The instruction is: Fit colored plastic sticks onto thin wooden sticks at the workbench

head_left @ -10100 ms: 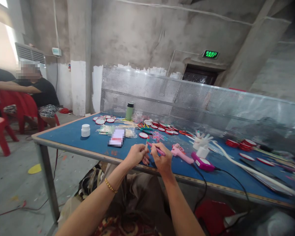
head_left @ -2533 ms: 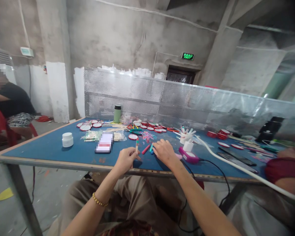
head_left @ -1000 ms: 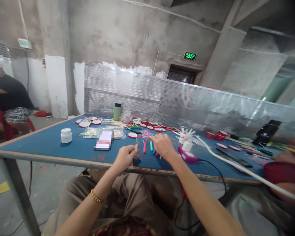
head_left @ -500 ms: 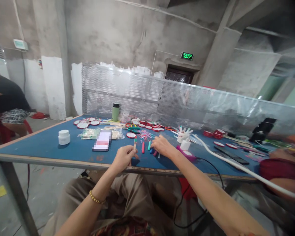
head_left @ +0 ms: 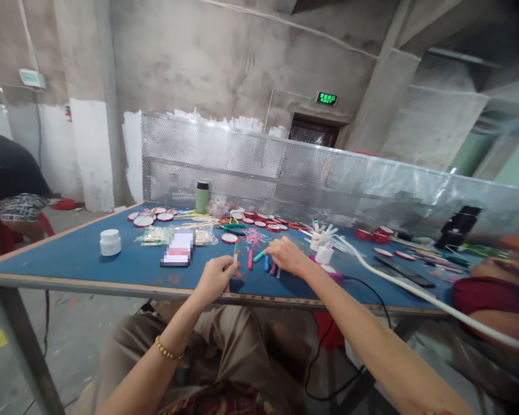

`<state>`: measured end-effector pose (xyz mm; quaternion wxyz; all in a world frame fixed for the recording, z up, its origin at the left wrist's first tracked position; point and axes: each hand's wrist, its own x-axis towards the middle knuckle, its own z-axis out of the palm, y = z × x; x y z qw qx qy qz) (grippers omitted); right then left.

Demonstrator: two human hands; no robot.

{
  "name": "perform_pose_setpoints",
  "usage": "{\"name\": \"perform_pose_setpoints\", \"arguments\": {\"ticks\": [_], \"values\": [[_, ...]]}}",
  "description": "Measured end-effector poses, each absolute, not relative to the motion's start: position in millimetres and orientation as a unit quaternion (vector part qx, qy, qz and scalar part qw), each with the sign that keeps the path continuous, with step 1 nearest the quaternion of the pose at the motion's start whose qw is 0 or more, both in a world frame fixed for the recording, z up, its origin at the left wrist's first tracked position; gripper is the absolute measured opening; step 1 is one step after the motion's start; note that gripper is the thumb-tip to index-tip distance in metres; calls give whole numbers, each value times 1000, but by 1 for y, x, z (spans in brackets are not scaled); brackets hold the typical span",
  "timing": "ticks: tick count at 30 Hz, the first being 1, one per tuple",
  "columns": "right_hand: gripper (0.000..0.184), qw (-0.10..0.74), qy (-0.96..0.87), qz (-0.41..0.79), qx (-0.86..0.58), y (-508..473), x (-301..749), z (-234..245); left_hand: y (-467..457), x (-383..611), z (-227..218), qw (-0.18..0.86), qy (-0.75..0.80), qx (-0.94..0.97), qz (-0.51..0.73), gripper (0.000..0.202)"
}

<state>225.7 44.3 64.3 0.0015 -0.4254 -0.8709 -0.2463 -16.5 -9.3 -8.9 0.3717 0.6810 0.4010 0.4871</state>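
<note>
My left hand is closed near the table's front edge, pinching a thin pale stick with a green and reddish end that points upward. To its right, my right hand reaches low over the table with curled fingers, at the end of a short teal stick. Whatever its fingertips grip is hidden. A short red stick lies between my hands. Beside the right fingers are a blue stick and a dark red one.
Left are a phone, packed sticks and a white jar. Behind lie red-rimmed discs, pliers and a green bottle. A white cup and white cable stand right, near another person's arm.
The teal stick has turned from nearly upright in view to a slant, and the blue stick shows more. My right hand has shifted slightly; my left hand still holds its stick.
</note>
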Motion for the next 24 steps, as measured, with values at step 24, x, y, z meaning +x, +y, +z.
{"name": "perform_pose_setpoints", "arguments": {"ticks": [24], "values": [[21, 13, -855, -255, -452, 60, 228, 78, -9, -16, -10, 390, 396, 673, 488, 32]]}}
